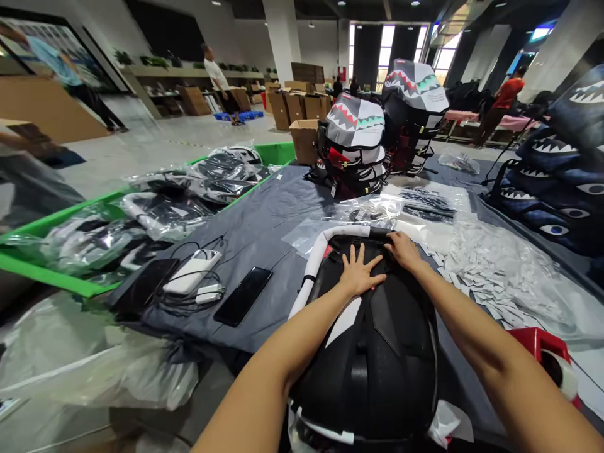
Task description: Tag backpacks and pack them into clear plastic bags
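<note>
While both hands rest on a black backpack (372, 371) lying at the edge of the grey-covered tabletop (250, 251), the left hand (359, 272) sits flat, fingers spread wide, and the right hand (401, 250) curls over the bag's top edge (white trim (317, 258) runs there). A black smartphone (243, 296) and white power bank (192, 270) lie just left.

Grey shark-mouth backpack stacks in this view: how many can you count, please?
2. The nearer stack stands just beyond the clear plastic bags, and the farther stack stands behind it to the right. Others may be hidden behind them.
</note>
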Available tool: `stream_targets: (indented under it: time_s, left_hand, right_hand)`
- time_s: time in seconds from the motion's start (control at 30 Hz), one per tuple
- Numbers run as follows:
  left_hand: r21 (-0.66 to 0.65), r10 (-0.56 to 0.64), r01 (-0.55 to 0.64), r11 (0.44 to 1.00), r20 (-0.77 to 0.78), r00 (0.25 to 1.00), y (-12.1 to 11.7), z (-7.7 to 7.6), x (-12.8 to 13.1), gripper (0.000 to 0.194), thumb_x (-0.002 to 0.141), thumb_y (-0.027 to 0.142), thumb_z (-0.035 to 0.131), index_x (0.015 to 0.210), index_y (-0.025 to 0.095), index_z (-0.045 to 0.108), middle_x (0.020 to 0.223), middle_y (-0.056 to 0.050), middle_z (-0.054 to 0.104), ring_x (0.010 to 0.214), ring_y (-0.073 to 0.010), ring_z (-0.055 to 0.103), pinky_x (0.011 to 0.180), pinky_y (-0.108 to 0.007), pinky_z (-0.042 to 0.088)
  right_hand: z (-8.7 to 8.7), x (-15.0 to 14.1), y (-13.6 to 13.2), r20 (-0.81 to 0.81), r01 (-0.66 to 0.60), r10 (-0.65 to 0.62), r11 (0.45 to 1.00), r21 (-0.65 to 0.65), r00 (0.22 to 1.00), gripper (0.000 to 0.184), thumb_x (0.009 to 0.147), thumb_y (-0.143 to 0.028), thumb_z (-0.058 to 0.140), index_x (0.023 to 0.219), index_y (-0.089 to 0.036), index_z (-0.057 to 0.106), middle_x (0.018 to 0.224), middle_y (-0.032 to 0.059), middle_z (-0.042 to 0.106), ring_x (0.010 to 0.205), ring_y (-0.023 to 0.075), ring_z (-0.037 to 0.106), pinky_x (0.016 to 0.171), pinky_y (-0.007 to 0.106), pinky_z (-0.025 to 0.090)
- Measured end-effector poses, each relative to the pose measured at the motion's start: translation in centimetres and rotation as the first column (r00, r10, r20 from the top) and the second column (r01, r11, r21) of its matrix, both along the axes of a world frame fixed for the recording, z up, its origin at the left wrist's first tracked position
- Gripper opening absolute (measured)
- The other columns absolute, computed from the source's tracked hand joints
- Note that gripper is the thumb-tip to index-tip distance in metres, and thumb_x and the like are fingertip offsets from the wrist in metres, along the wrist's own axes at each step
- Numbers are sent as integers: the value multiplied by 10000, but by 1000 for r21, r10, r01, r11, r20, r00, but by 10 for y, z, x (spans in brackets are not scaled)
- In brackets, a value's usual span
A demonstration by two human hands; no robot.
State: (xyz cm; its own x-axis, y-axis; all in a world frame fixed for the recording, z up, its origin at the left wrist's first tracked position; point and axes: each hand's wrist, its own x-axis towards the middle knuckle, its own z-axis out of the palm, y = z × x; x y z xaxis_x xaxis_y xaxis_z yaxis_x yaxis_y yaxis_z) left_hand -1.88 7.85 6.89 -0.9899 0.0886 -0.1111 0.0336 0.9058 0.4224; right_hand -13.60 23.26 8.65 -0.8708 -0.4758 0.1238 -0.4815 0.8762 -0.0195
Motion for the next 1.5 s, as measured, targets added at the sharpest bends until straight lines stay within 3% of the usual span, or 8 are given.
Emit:
stream_targets:
  time_s: [0.13,0.37,0.57,0.77,1.07,1.3,1.4,1.5]
  left_hand:
    - [20,21,-19,1000,-122,992,-1,-10,2,672,896,688,517,1505,440,377,1694,-61,37,1517,-449,-57,1188,-685,76]
    - [8,76,-77,997,-268,960,1,-23,0,656,893,635,568,1459,310,505,1668,-111,195,1533,-417,76,1202,-659,153]
    - [32,76,-69,997,-282,957,6,-30,-7,709,858,666,589,1479,345,468,1676,-109,156,1529,-438,43,1186,-699,121]
    - [109,98,-72,991,-251,963,5,-27,-3,739,839,683,605,1476,334,470,1667,-116,185,1532,-425,10,1193,-700,66]
    - [281,100,-10,960,-310,945,-6,-29,6,795,840,719,568,1523,364,371,1675,-58,178,1530,-430,24,1179,-734,95]
    - [236,121,-53,970,-285,951,-4,-32,-6,784,852,761,472,1517,353,396,1655,-41,253,1522,-452,52,1186,-731,132]
    - [92,114,-90,992,-296,949,-2,-40,-16,677,922,646,450,1502,299,442,1613,-59,354,1508,-414,185,1203,-667,223]
    - [-81,55,-98,992,-422,905,-1,-48,-24,521,975,406,453,1458,221,512,1536,-101,474,1448,-384,349,1159,-590,371]
  right_hand:
    - [18,-32,14,37,0,-4,995,98,999,555,875,-281,688,1382,-202,478,1361,145,547,1258,296,517,963,375,454]
    - [14,-97,-8,280,-1,-83,958,288,956,581,583,-364,921,1088,-219,673,1102,76,702,1019,284,667,772,304,520]
    - [49,-67,-33,235,-112,25,925,364,972,428,667,-215,861,1055,-131,702,1036,185,717,1006,350,687,819,383,539]
    - [48,-24,-120,144,-360,335,907,217,931,395,979,-326,550,1352,-195,542,1340,153,600,1261,250,566,1005,308,444]
    - [25,-55,-191,214,-437,391,863,252,895,367,688,-326,874,980,-211,684,1024,89,731,1005,279,689,755,279,474]
    - [9,-50,-184,179,-329,302,932,151,936,408,725,-398,820,1050,-209,663,1048,112,719,1010,296,674,796,340,499]
    - [13,-16,-158,91,-342,335,937,75,938,445,825,-311,715,1238,-190,603,1298,167,622,1223,308,572,988,417,453]
    - [20,37,-109,54,-483,487,872,-79,872,394,870,-251,627,1261,-214,607,1386,161,559,1275,287,536,1038,442,442]
